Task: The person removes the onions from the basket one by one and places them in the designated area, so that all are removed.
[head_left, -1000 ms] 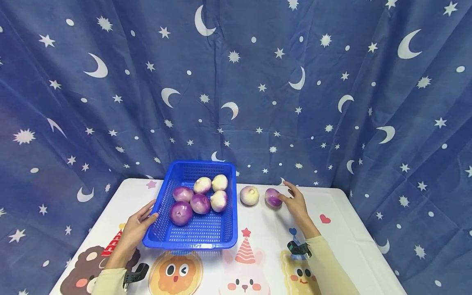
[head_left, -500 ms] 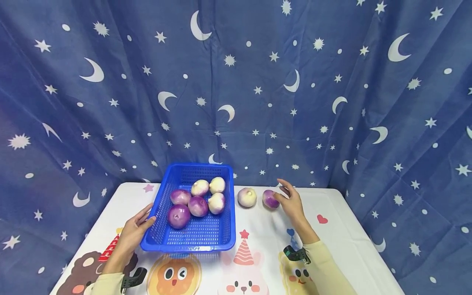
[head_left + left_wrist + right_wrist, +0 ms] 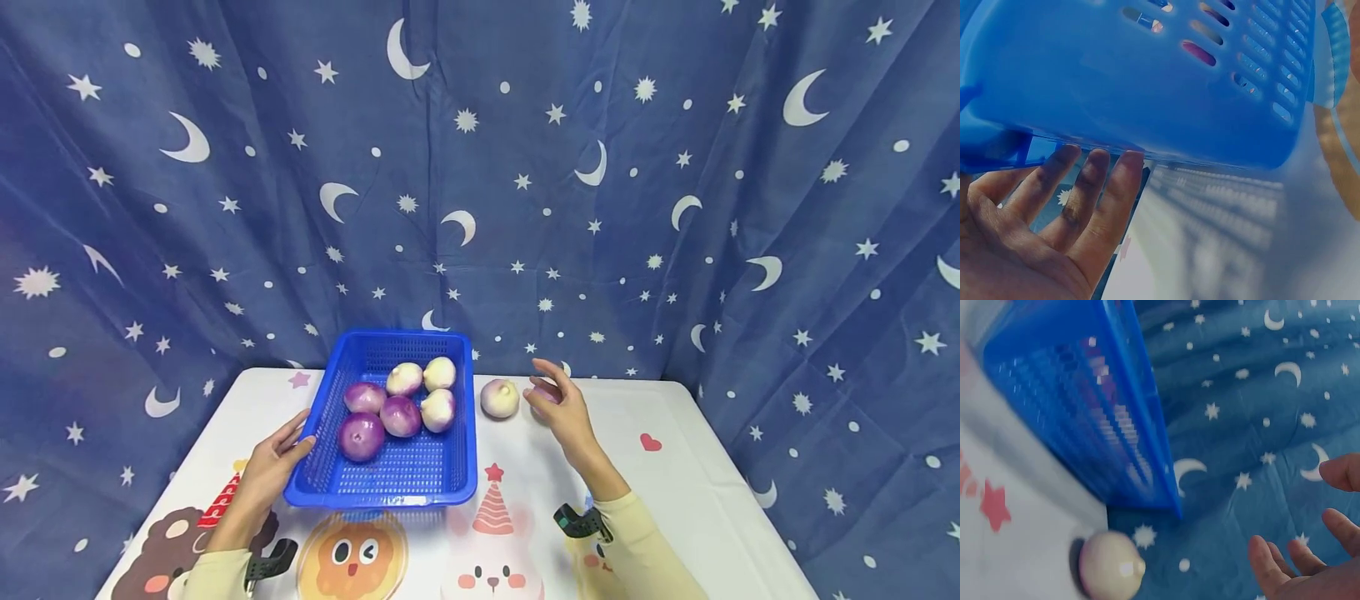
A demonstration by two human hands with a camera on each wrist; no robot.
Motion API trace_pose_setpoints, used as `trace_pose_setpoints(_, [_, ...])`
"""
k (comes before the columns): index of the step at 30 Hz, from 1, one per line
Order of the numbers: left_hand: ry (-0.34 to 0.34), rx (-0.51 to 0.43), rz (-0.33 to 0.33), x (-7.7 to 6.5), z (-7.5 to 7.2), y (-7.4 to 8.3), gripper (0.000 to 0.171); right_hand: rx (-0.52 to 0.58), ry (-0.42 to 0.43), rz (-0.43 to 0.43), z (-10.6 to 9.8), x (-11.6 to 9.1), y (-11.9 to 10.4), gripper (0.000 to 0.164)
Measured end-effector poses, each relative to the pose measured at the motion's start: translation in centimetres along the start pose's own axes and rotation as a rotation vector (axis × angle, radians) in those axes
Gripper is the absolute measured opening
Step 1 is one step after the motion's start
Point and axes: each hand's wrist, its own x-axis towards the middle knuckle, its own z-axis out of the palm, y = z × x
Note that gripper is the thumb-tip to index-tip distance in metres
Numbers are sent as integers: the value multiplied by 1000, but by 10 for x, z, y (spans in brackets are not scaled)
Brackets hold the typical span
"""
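My left hand (image 3: 273, 467) holds the blue plastic basket (image 3: 397, 501) by its left side, thumb at the rim. In the left wrist view, the fingertips (image 3: 1129, 161) meet the outer wall under the rim. Several onions, some purple (image 3: 362, 437) and some whitish (image 3: 439, 374), lie inside. Right of the basket, a pale onion (image 3: 499, 398) rests on the table. My right hand (image 3: 566, 417), fingers spread and slightly bent, hovers just right of it. It partly hides a purple onion (image 3: 542, 402) behind its fingers. The right wrist view shows nothing in that hand's grasp.
A white tablecloth (image 3: 675, 500) with cartoon figures covers the table. Behind its far edge hangs a dark blue curtain (image 3: 480, 167) with moons and stars. The basket takes up the left-middle of the table.
My right hand has shifted left from the purple onion toward the pale one, covering more of the purple onion. My left hand stays at the basket; the head view has moved slightly.
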Motion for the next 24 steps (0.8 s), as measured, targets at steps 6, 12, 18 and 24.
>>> trace_pose_setpoints(6, [-3,-7,-1,2,1,1,66,50,-63,-25,21,-6,-17,54])
trace_pose_setpoints(12, [9,-1,0,1,0,-1,66,112,-147,-37,43,-11,-22,57])
trace_pose_setpoints(18, [10,-1,-1,1,0,-2,66,129,-189,-36,61,-11,-25,56])
trace_pose_setpoints(24, [16,-15,6,1,2,-4,65,112,-238,-55,75,-11,-28,56])
